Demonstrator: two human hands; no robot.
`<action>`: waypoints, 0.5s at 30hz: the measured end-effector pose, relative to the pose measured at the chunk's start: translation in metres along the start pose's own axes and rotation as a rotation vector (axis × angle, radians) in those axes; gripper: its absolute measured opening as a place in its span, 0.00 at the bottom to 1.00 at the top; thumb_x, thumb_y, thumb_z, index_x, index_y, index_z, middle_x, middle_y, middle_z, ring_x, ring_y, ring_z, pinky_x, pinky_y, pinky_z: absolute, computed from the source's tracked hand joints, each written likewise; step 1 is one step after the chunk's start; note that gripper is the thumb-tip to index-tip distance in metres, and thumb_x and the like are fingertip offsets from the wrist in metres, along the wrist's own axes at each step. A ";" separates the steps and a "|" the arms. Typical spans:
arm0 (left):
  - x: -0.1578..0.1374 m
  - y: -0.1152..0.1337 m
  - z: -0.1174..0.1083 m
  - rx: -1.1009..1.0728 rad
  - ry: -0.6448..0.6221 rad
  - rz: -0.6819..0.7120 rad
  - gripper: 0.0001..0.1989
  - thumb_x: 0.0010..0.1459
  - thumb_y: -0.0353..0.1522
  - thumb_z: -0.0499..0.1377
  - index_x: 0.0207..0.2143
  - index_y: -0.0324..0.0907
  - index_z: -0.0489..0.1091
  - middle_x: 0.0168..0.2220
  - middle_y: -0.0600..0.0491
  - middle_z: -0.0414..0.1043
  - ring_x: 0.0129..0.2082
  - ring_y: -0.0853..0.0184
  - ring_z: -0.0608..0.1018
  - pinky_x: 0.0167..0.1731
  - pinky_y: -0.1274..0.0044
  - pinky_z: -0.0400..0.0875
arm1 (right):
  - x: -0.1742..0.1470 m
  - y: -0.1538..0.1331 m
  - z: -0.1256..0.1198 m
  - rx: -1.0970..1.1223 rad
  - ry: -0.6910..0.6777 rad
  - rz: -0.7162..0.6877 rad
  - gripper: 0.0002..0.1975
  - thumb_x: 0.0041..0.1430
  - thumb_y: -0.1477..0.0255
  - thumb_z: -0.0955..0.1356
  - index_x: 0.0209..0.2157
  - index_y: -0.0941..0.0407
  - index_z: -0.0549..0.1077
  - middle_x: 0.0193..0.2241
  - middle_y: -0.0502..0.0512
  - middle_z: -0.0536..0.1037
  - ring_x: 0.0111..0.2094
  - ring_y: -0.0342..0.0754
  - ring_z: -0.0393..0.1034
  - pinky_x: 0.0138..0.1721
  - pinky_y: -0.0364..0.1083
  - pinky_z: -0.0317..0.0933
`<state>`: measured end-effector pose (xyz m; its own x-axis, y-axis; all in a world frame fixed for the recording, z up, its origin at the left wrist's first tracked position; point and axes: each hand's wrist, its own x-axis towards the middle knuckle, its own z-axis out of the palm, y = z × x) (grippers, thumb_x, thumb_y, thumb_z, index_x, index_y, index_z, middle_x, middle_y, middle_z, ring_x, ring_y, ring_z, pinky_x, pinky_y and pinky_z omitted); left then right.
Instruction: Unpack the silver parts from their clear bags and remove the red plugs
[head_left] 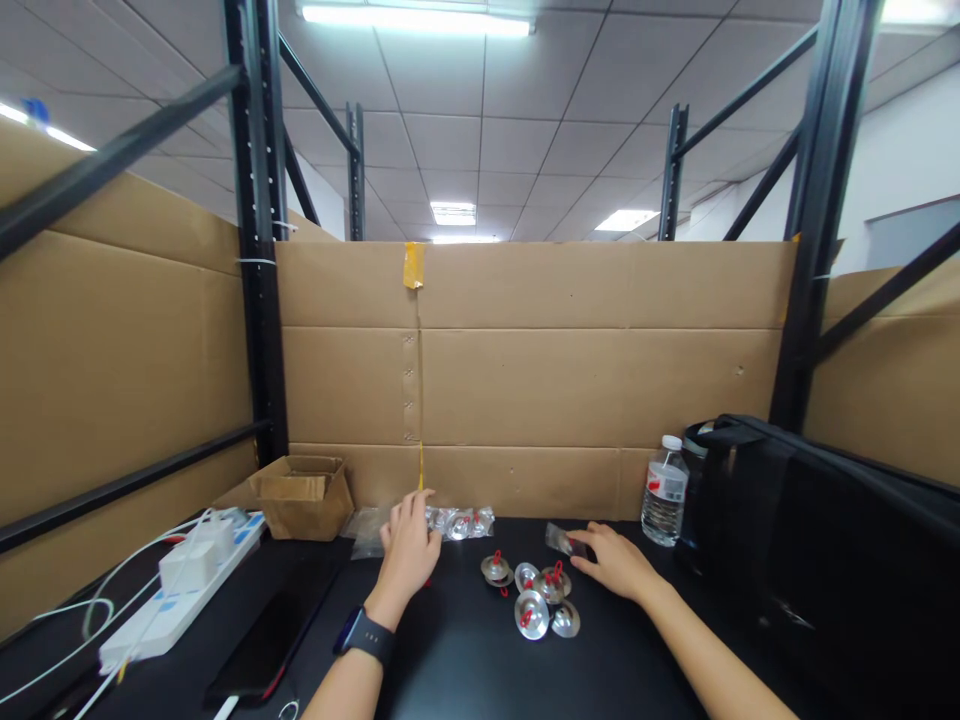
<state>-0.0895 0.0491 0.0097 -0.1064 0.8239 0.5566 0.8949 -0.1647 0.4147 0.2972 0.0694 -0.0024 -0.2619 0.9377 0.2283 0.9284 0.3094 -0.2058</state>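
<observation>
My left hand (410,543) reaches over the back of the table with fingers apart. It is beside clear plastic bags (367,532) and a row of bagged shiny metal pieces (460,523). A small red bit shows below its thumb; what it belongs to is hidden. My right hand (613,562) has its thumb and fingers closed at the end of a small clear plastic bag (557,538). Between the hands lie several small metal finger cymbals with red loops: a pair (496,570) to the left and a loose cluster (532,614) to the right.
A cardboard box (302,497) stands at the back left, near a white power strip (180,600) with cables. A dark phone (274,630) lies in front. At right are a water bottle (664,492) and a large black bag (832,560). Cardboard walls (525,385) enclose the table.
</observation>
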 end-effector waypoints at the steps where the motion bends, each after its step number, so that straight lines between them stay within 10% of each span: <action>1: -0.001 0.002 0.000 -0.001 -0.010 0.010 0.29 0.55 0.25 0.54 0.59 0.47 0.62 0.61 0.45 0.64 0.59 0.54 0.65 0.53 0.63 0.61 | -0.003 0.004 0.001 0.009 0.015 -0.005 0.22 0.58 0.59 0.68 0.54 0.48 0.76 0.56 0.61 0.74 0.57 0.61 0.69 0.54 0.54 0.61; 15: -0.021 0.045 -0.007 -0.138 -0.120 0.165 0.28 0.52 0.24 0.52 0.56 0.48 0.66 0.59 0.48 0.66 0.59 0.56 0.65 0.54 0.65 0.60 | -0.018 -0.008 -0.005 0.039 0.091 0.117 0.14 0.61 0.68 0.63 0.45 0.51 0.77 0.41 0.58 0.82 0.44 0.57 0.77 0.40 0.48 0.62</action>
<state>-0.0502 0.0209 0.0220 0.0960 0.8367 0.5392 0.8275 -0.3682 0.4240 0.2963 0.0490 -0.0006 -0.1262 0.9501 0.2854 0.9398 0.2066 -0.2722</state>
